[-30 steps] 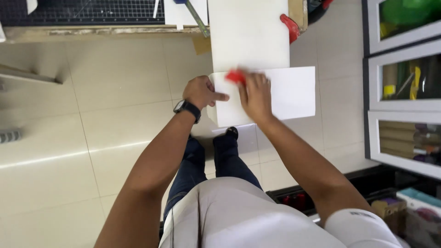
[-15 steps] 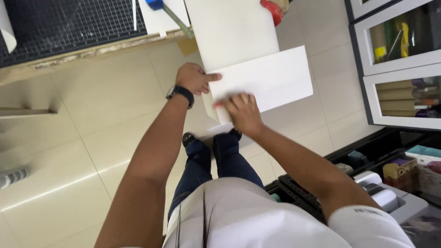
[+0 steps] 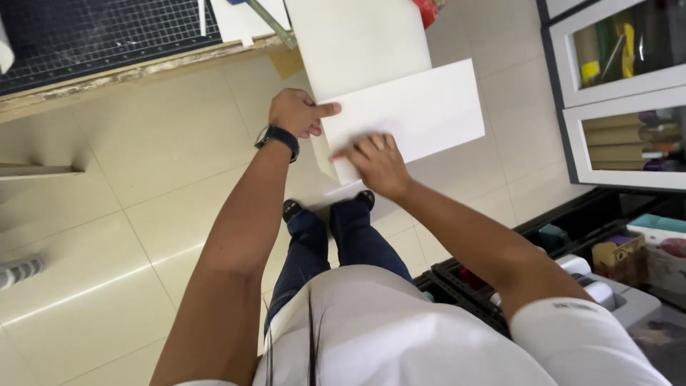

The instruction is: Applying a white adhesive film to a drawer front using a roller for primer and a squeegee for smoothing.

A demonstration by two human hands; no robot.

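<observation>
a person stands on pale floor tiles (image 3: 128,186), holding a large white sheet (image 3: 414,107) out over the floor, just below a workbench's dark cutting mat (image 3: 86,36). the left hand (image 3: 296,113), watch (image 3: 277,138) at the wrist, pinches the sheet's left edge, thumb on top. the right hand (image 3: 379,164) presses flat near its lower corner, fingers together.

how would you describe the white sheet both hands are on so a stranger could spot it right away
Start at the black gridded cutting mat on the table at top left, then move right to the two white sheets. It is the lower, wider white sheet, slanting right, pinned by the left hand and right hand; its neighbour stands taller above.
</observation>
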